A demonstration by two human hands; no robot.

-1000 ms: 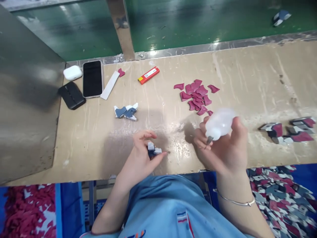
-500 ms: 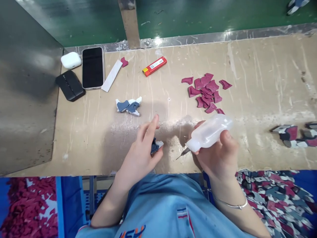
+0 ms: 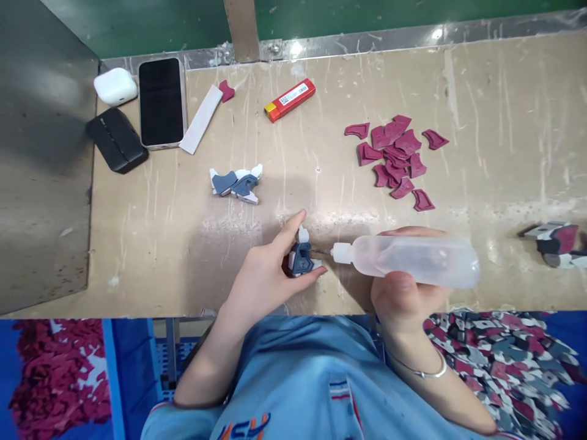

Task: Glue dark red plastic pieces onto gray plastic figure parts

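Note:
My left hand point(image 3: 270, 269) grips a small blue-and-white plastic piece point(image 3: 302, 259) between thumb and fingers, just above the worktable point(image 3: 151, 244). In my right hand point(image 3: 408, 293) lies a translucent squeeze bottle point(image 3: 417, 260), held almost level, its thin needle tip pointing left. The tip is at the right side of the blue-and-white piece; whether it touches cannot be made out. Beyond my left hand rests another blue-and-white assembly point(image 3: 236, 184). A loose pile of maroon plastic pieces point(image 3: 397, 153) sits past my right hand.
A phone point(image 3: 160, 104), a white case point(image 3: 115, 87), a black box point(image 3: 118, 140), a white strip point(image 3: 200, 119) and a red-and-yellow stick point(image 3: 290, 99) lie toward the back. Assembled pieces point(image 3: 562, 244) lie at right. Blue bins point(image 3: 132, 366) of parts stand below the front edge.
The squeeze bottle has swung level, and its needle has come left to the piece. My left hand has turned so the blue-and-white piece shows more. The view has shifted slightly.

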